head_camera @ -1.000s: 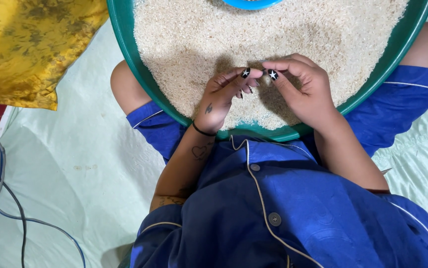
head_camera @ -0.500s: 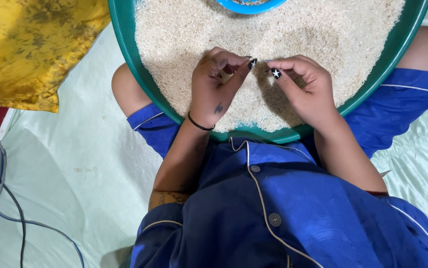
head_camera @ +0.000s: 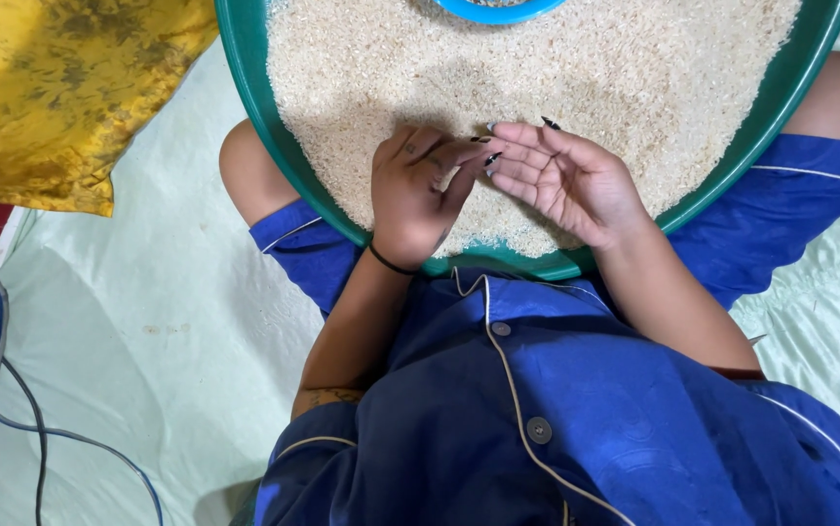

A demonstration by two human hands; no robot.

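Rice (head_camera: 576, 68) fills the green tray (head_camera: 245, 68) on the lap. Left hand (head_camera: 418, 195) rests palm-down on it at 6 o'clock, fingers curled; whether it pinches grains cannot be told. Right hand (head_camera: 566, 180) lies palm-up just beside, at 3 o'clock of the left, fingers spread, holding nothing. Blue bowl (head_camera: 498, 10) is cut off at 12 o'clock. Open rice lies toward 12; the rim is close at 6.

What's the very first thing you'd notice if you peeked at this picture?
A big round green tray heaped with pale rice fills the top middle, resting on the lap of a person in blue pyjamas. Over the rice near its front rim, the left hand is palm-down and the right hand is palm-up with long dark nails. A shiny yellow cushion sits at the top left.
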